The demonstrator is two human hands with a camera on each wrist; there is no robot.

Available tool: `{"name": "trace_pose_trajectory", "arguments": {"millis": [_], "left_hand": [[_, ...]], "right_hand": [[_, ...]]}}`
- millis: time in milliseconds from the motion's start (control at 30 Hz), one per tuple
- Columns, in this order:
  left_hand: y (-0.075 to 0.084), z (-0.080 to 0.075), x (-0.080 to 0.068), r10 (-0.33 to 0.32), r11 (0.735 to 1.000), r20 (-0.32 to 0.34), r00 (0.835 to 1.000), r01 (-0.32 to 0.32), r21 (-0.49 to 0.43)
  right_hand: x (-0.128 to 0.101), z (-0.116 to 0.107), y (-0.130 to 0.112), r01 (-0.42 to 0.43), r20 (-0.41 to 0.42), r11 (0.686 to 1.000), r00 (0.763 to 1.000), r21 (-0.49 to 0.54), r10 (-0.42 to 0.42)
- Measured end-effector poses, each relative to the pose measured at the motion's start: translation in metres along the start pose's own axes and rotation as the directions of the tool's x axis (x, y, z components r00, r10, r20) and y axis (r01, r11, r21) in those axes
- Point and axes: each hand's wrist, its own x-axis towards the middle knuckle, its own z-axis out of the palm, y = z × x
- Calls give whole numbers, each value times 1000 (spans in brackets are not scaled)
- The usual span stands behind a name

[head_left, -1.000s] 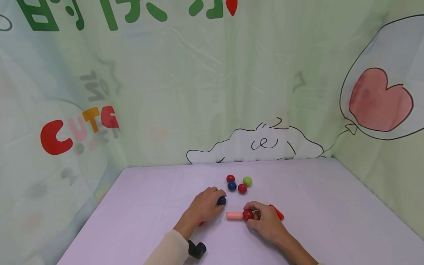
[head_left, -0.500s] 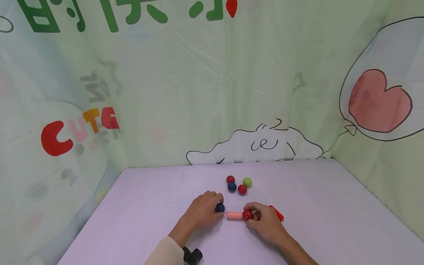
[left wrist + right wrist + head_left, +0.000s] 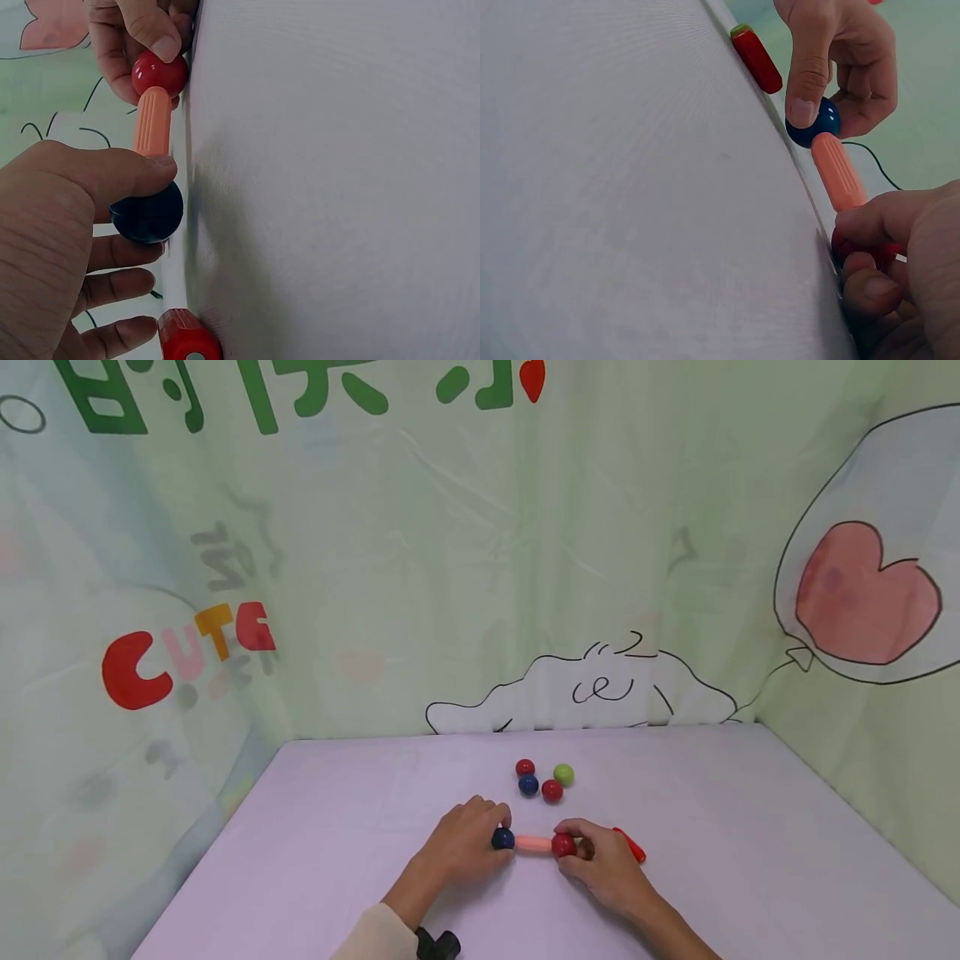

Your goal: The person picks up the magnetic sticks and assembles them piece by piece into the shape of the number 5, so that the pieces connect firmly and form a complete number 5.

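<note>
In the head view my left hand (image 3: 467, 839) pinches a dark blue ball (image 3: 503, 839) between thumb and fingers. My right hand (image 3: 603, 860) grips a red ball (image 3: 563, 845). A short salmon-pink ridged rod (image 3: 533, 843) lies between the two balls, in line with them. The left wrist view shows the rod (image 3: 153, 124) meeting the red ball (image 3: 159, 73), with my left thumb over its near end beside the blue ball (image 3: 148, 214). From the right wrist the rod (image 3: 838, 172) touches the blue ball (image 3: 815, 124); my right fingers partly cover the red ball (image 3: 846, 244).
Beyond the hands sit two red balls (image 3: 552, 791), a blue ball (image 3: 528, 785) and a green ball (image 3: 563, 774). A red rod (image 3: 630, 845) lies right of my right hand. Another red rod (image 3: 187, 335) is near my left hand. A printed curtain (image 3: 390, 568) hangs behind the table (image 3: 352, 777).
My left hand has brought the blue ball toward me and then right, up to the rod's left end. My right hand keeps its hold on the red ball, nearly still.
</note>
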Motion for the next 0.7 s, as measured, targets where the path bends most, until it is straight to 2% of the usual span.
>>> {"name": "trace_pose_trajectory", "arguments": {"millis": [400, 700], "left_hand": [[-1, 0, -6, -13, 1000, -10, 1000, 13, -5], [-16, 0, -18, 17, 1000, -56, 998, -15, 20]], "right_hand": [[0, -1, -3, -3, 11, 1000, 1000, -30, 3], [0, -2, -2, -20, 11, 999, 1000, -26, 20]]}}
